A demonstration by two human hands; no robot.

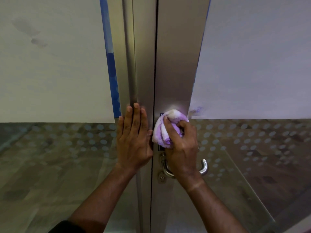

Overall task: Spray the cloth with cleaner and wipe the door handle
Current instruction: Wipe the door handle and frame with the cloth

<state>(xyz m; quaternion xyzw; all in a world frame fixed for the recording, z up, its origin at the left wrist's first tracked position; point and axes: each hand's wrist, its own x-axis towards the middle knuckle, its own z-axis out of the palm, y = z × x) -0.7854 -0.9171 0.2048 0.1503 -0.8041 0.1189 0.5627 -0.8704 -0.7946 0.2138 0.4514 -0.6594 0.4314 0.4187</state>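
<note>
My right hand (182, 148) grips a bunched purple-and-white cloth (164, 132) and presses it against the metal door stile just above the handle, over a small dark plate. The silver lever door handle (203, 168) curves out below my right hand, partly hidden by my wrist. A keyhole cylinder (161, 178) sits under the handle. My left hand (133, 140) lies flat, fingers together, on the neighbouring metal frame left of the door gap. No spray bottle is in view.
Two brushed-metal door stiles (176, 64) meet at a dark vertical gap. Frosted glass panels with white sheets above and dotted film below flank them. A blue strip (111, 64) runs along the left panel's edge.
</note>
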